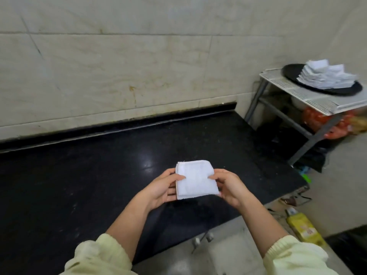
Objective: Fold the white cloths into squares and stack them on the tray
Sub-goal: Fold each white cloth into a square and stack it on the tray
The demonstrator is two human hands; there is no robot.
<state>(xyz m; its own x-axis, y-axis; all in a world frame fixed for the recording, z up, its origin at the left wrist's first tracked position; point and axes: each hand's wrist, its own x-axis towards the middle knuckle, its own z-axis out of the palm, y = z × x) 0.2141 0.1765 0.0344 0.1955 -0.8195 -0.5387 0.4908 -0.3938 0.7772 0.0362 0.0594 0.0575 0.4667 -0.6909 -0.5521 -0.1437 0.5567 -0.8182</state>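
Observation:
A white cloth (195,180), folded into a rough square, is held just above the black countertop (79,175). My left hand (164,187) grips its left edge, thumb on top and fingers underneath. My right hand (228,185) pinches its right edge the same way. At the far right a round black tray (292,73) sits on a white rack and carries a pile of several folded white cloths (327,78).
The white slatted rack (317,102) on grey metal legs stands beyond the counter's right end, with orange bags (325,124) beneath it. A tiled wall (139,66) backs the counter. A yellow box (305,229) lies on the floor at the lower right.

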